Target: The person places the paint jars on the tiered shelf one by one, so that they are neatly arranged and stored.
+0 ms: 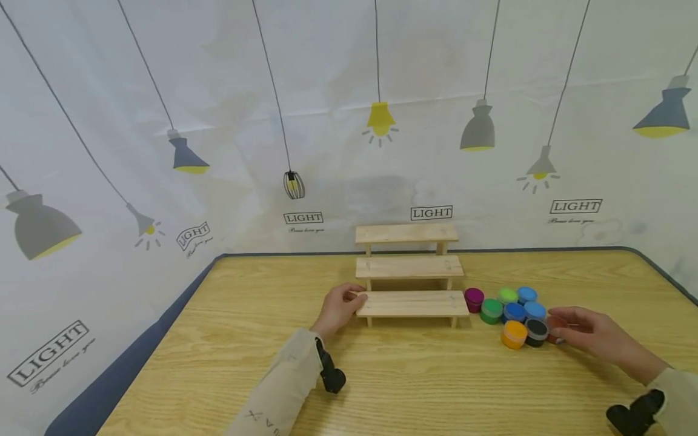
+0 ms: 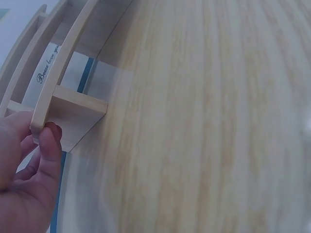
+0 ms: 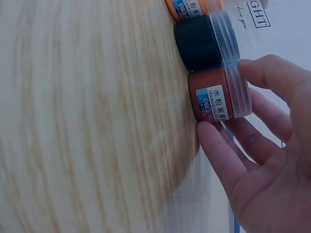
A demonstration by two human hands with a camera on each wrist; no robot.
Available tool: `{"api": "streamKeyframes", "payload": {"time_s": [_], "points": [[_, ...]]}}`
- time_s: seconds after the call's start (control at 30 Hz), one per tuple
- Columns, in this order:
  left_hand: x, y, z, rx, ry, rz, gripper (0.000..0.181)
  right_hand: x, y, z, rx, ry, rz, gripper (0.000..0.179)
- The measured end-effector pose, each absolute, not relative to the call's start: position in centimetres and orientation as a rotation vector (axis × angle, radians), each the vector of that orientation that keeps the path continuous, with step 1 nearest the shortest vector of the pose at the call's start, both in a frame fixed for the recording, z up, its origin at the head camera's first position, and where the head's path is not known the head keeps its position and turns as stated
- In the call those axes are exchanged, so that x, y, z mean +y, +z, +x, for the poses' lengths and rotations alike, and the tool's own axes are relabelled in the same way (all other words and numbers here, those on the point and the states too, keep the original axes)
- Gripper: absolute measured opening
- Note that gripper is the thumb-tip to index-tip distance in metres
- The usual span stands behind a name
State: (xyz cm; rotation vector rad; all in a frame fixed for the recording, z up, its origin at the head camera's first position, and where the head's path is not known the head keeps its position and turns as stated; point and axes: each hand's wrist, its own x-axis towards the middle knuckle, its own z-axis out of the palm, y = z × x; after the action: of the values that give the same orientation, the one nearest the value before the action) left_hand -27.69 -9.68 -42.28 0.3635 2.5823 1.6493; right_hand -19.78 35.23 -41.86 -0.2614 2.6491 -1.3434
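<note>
While left hand [image 1: 337,309] pinches the upright stand [image 1: 409,266], jars [image 1: 514,313] sit unshelved at its four o'clock, right hand [image 1: 602,338] grasping brown jar [image 3: 218,94].

Head cam: red-brown jar [image 1: 555,338] partly hidden behind R hand [image 1: 594,336], L sleeve [image 1: 280,387] cut off at btm, R sleeve [image 1: 678,402] at btm & R edge. L wrist cam: wooden stand [image 2: 75,114] cut off at top & L edge, L hand [image 2: 29,179] at L edge & btm. R wrist cam: orange jar [image 3: 192,7] cut off at top, R hand at R edge & btm, & fine print on red-brown jar's label [image 3: 212,103] too sm/blurry to read.
</note>
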Motion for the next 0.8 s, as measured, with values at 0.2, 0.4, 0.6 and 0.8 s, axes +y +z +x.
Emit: {"api": "streamKeyframes", "payload": {"time_s": [0.2, 0.4, 0.6, 0.8], "points": [[-9.78, -42.33, -27.72, 2.559, 1.678, 0.365, 0.025, 35.18, -42.09, -19.8, 2.686, -1.317, -0.314, 0.052], [-9.72, -42.22, -27.67, 2.561, 1.675, 0.347, 0.025, 35.16, -42.36, -19.81, 2.705, -1.299, -0.315, 0.052], [-9.71, -42.2, -27.72, 2.562, 1.68, 0.356, 0.026, 35.06, -42.32, -19.78, 2.753, -1.251, -0.297, 0.052], [-9.66, -42.23, -27.83, 2.568, 1.669, 0.35, 0.024, 35.06, -42.48, -19.75, 2.801, -1.223, -0.261, 0.053]]}}
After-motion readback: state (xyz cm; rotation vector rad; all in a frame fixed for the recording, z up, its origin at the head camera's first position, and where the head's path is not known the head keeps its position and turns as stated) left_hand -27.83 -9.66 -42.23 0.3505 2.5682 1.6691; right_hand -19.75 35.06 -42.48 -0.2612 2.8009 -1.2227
